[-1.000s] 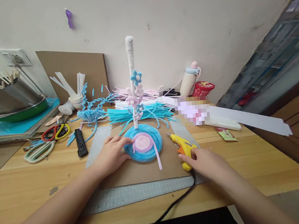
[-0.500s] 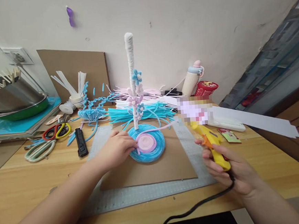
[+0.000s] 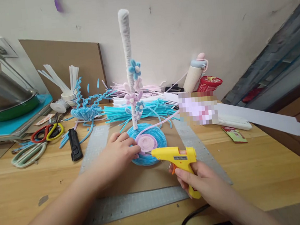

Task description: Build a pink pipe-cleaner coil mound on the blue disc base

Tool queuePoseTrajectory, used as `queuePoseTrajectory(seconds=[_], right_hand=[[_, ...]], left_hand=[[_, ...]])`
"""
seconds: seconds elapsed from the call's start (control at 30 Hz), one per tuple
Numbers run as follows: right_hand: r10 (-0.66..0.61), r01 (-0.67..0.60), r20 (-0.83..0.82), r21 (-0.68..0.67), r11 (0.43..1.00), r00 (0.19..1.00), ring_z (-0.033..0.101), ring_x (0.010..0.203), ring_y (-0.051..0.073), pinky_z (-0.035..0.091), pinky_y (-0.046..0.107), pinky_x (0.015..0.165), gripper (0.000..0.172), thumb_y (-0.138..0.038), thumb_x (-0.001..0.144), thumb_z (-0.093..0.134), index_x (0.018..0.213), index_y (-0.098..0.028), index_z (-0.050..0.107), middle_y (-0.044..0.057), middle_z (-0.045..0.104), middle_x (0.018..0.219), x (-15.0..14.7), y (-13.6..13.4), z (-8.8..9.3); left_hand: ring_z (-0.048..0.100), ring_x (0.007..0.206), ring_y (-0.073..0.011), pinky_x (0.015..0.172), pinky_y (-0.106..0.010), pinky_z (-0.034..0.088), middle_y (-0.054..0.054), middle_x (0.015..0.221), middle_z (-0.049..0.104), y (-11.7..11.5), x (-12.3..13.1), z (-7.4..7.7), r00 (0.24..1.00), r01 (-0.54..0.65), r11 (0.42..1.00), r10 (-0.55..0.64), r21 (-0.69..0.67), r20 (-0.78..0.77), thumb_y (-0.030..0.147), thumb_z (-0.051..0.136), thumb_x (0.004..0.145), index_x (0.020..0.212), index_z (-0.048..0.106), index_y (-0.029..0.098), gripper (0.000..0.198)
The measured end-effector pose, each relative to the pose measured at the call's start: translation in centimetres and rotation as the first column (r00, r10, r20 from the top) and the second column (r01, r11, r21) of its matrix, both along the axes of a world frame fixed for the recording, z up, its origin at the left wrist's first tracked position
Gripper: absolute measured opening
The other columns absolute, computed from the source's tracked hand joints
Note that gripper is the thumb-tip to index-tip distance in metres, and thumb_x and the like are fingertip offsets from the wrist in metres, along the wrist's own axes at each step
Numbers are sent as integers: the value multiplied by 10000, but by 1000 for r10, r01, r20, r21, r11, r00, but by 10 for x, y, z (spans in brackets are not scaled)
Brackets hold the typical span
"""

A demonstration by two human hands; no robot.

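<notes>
A round blue coil (image 3: 159, 134) with a pink spiral (image 3: 145, 143) at its centre lies on a brown cardboard sheet (image 3: 129, 181). My left hand (image 3: 124, 147) pinches the pink pipe cleaner at the left edge of the spiral; the strand's loose end runs off to the upper right. In my right hand (image 3: 194, 178) is a yellow glue gun (image 3: 172, 154), its nozzle pointing left at the pink spiral's lower edge, close to my left fingertips. Behind the coil's back edge stands a white wrapped post (image 3: 125, 38) with blue and pink flowers.
Bundles of blue pipe cleaners (image 3: 136, 111) lie behind the coil. Scissors (image 3: 30, 155) and a black cutter (image 3: 75, 144) are at the left. A bottle (image 3: 193, 74), a red cup (image 3: 209, 84) and white strips (image 3: 269, 115) sit at the right.
My right hand has brought the glue gun left and turned it, so its nozzle is now at the coil. My left hand stays at the spiral's edge. The view has shifted slightly.
</notes>
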State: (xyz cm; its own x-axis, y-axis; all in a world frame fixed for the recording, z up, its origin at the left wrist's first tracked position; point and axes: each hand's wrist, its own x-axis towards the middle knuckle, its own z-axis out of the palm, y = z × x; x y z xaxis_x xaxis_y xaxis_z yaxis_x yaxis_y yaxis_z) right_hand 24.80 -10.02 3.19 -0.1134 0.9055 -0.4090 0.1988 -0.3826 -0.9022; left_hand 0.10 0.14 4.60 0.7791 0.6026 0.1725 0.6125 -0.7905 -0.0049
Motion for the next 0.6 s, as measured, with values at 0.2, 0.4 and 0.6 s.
queuePoseTrajectory(seconds=[0.2, 0.4, 0.6], right_hand=[[-19, 22, 94, -27, 999, 995, 483, 549, 134, 404, 266, 532, 423, -547, 762, 581, 959, -175, 613, -30, 496, 609, -9, 9, -6], [-29, 27, -71, -26, 999, 997, 467, 531, 106, 396, 228, 481, 409, -547, 794, 573, 941, -166, 603, -36, 496, 626, -7, 9, -9], [-58, 58, -88, -5, 998, 994, 489, 541, 104, 423, 229, 493, 383, -522, 785, 594, 928, -166, 590, -33, 526, 650, -9, 10, -10]], left_hand=[[535, 924, -206, 831, -382, 296, -18, 936, 679, 4, -3, -1, 999, 19, 1000, -19, -21, 27, 130, 516, 902, 909, 654, 259, 189], [517, 998, -223, 878, -396, 278, 6, 1070, 667, 3, -7, -1, 999, 27, 999, -26, -39, 28, 19, 466, 856, 1025, 643, 319, 386], [492, 993, -240, 894, -410, 282, -9, 1048, 642, 3, -4, -1, 999, 10, 999, -11, -39, -30, 49, 505, 858, 951, 650, 308, 311]])
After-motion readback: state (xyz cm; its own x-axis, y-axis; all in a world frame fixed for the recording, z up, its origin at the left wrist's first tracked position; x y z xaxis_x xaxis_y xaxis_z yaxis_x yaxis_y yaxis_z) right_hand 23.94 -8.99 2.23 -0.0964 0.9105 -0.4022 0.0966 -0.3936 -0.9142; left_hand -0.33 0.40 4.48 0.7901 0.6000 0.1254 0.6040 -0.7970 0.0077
